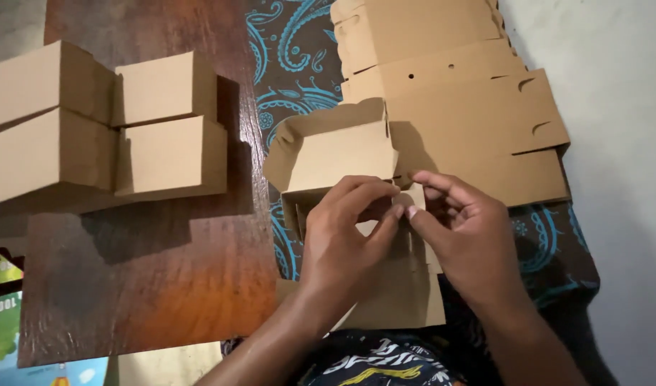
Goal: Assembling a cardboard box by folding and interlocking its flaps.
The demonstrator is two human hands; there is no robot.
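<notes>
At frame centre, the left hand (346,239) and right hand (467,236) pinched a flap of the half-folded cardboard box (335,154) between closed fingers — bracing it; finished boxes (103,121) sat upper left on the counter (149,286).

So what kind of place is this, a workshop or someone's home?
Probably a home used for small packing work. The hands fold a cardboard box over a patterned blue cloth, folded boxes sit on a wooden table, and flat cardboard sheets lie stacked by a plain wall.

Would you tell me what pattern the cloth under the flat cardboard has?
Dark cloth with a turquoise paisley pattern, seen in the head view.
</notes>
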